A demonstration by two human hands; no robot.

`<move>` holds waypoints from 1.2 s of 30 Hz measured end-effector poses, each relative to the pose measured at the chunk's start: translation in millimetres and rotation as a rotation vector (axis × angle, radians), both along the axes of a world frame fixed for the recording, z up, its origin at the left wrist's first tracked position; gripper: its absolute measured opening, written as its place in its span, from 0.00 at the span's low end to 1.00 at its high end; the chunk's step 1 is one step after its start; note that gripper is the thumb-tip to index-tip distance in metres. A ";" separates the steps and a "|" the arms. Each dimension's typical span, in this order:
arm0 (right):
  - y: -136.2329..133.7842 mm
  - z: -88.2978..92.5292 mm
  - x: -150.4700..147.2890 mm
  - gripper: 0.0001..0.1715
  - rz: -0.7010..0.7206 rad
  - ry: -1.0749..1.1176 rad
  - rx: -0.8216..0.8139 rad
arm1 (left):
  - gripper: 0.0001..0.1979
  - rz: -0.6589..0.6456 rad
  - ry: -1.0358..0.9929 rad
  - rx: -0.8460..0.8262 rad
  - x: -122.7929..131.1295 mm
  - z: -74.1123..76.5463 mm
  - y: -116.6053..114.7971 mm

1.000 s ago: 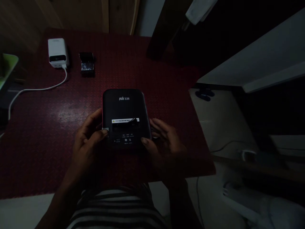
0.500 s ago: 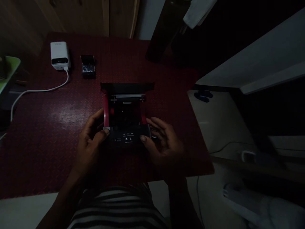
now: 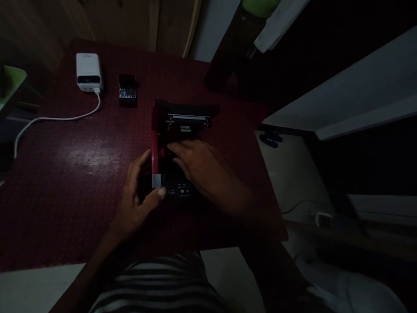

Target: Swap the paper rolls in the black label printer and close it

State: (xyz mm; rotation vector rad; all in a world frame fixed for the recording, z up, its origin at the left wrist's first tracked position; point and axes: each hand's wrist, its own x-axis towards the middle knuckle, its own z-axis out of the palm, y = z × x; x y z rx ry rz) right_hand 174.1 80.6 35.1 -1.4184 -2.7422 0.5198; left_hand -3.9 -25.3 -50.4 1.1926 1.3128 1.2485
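Observation:
A small red-and-black printer (image 3: 176, 184), apparently a label printer, sits on the table with its lid (image 3: 190, 117) raised. Its front panel carries small white markings and buttons. My left hand (image 3: 138, 191) grips the printer's left front corner, thumb on top and fingers along the side. My right hand (image 3: 202, 167) reaches over the right side into the dark compartment behind the panel. Its visible fingers are stretched and slightly apart, with nothing seen between them. The fingertips and the compartment's inside are hard to make out in the dim light.
A white power bank (image 3: 88, 71) with a white cable (image 3: 65, 118) stands at the back left of the red patterned table (image 3: 84, 187). Beside it lies a small open black case (image 3: 127, 89). A tall dark bottle-like thing (image 3: 231, 41) stands at the back right. Slippers (image 3: 271, 139) lie on the floor.
My right hand has left the printer's right front side and moved up and left into the open compartment. My left hand keeps its hold. The view has shifted slightly.

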 end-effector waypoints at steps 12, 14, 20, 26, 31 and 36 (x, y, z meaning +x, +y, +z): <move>16.3 11.2 -19.8 0.22 0.033 -0.244 -0.072 | 0.40 -0.026 0.034 0.017 -2.0 -0.6 0.0; 16.4 11.1 -16.6 0.25 0.022 -0.193 -0.055 | 0.39 -0.029 0.030 0.013 -1.7 -0.6 -0.1; 7.4 7.0 -1.8 0.20 0.002 0.008 0.029 | 0.41 -0.007 0.050 0.019 -2.0 -3.6 0.0; -24.0 17.5 41.5 0.14 -0.031 0.400 0.194 | 0.42 0.004 0.052 -0.006 -3.1 -3.6 -0.4; -30.0 5.8 95.3 0.21 -0.395 0.840 0.248 | 0.39 0.036 0.051 0.017 -3.5 -11.0 -1.8; 8.8 -65.1 124.8 0.25 -0.650 1.099 0.161 | 0.38 0.025 0.015 0.002 -2.6 -9.0 -0.3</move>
